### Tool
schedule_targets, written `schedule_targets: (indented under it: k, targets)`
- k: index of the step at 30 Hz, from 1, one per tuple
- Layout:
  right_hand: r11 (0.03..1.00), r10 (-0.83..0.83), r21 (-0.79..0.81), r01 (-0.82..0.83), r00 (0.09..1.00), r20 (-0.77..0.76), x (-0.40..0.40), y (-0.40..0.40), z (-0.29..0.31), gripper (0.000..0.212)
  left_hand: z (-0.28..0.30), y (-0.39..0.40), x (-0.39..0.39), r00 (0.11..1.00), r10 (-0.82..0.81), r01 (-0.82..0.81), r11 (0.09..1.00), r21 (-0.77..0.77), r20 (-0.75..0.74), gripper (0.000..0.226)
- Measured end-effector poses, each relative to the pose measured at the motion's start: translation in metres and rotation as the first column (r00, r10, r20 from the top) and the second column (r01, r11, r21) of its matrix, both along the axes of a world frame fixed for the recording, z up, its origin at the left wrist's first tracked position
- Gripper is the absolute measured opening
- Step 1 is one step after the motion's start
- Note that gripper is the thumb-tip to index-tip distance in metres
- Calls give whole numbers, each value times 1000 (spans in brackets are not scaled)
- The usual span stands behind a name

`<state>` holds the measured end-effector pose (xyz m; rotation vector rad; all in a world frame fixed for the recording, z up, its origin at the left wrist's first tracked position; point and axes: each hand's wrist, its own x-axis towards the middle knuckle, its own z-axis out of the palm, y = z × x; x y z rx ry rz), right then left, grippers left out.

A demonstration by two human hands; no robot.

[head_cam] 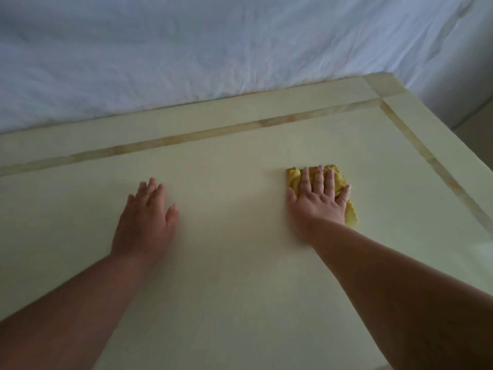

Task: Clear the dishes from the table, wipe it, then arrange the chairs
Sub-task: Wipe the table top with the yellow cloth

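Note:
A pale cream table (226, 263) with a tan inlaid border stripe fills most of the view. My right hand (318, 198) lies flat with straight, spread fingers on a folded yellow cloth (340, 182), pressing it to the tabletop right of centre. The cloth's edges show past the fingertips and beside the little finger. My left hand (146, 217) rests flat on the bare tabletop to the left, fingers straight and together, holding nothing. No dishes or chairs are in view.
A white wrinkled sheet (213, 49) runs along the table's far edge. The table's far right corner (381, 89) is in view, with a strip of pale floor or wall (469, 108) beyond its right edge.

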<state>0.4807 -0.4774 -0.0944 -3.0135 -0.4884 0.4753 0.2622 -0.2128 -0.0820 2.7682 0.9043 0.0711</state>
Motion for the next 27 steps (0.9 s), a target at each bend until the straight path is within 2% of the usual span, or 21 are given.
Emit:
schedule_targets:
  k: [6, 16, 27]
  targets:
    - [994, 109, 8, -109, 994, 8, -94, 117, -5, 81, -6, 78, -107, 995, 103, -103, 995, 11, -8, 81]
    - [968, 249, 14, -250, 968, 37, -213, 269, -10, 83, -14, 210, -247, 972, 234, -234, 971, 46, 17, 80]
    - [935, 354, 0, -354, 935, 38, -311, 400, -8, 83, -34, 262, -343, 939, 343, -344, 936, 69, 23, 74]
